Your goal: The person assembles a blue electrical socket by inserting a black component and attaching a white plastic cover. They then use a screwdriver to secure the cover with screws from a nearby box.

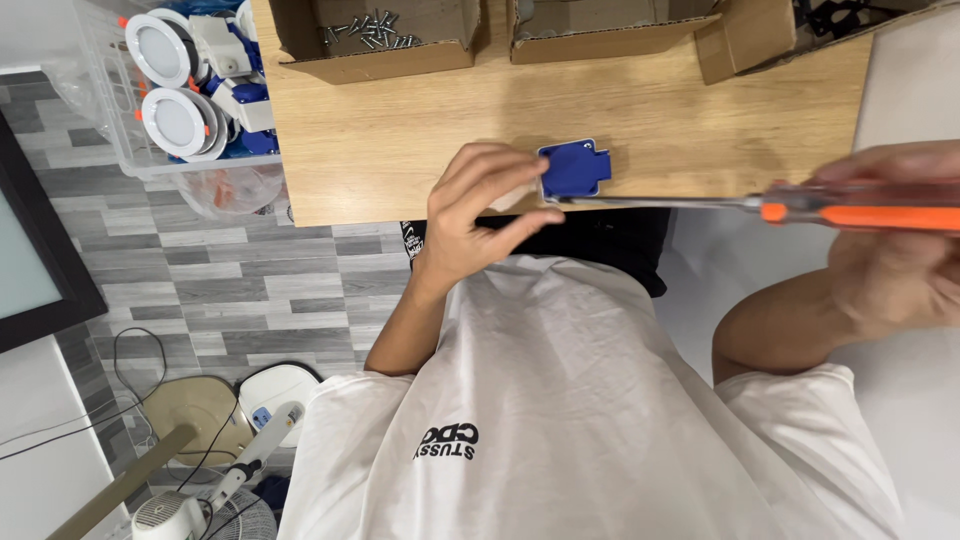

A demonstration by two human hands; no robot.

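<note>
Left hand [480, 215] pinching blue plastic box [573, 170] on wooden table [400, 150], right hand [900, 250] gripping orange-handled screwdriver [800, 208] against it.

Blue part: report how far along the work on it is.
Done: nothing shows as finished. In hand: left hand steadies the blue part at the table edge; right hand holds the orange-handled screwdriver, tip at the part. Left: screws lie in the cardboard box, white round lamps in the clear bin.
</note>
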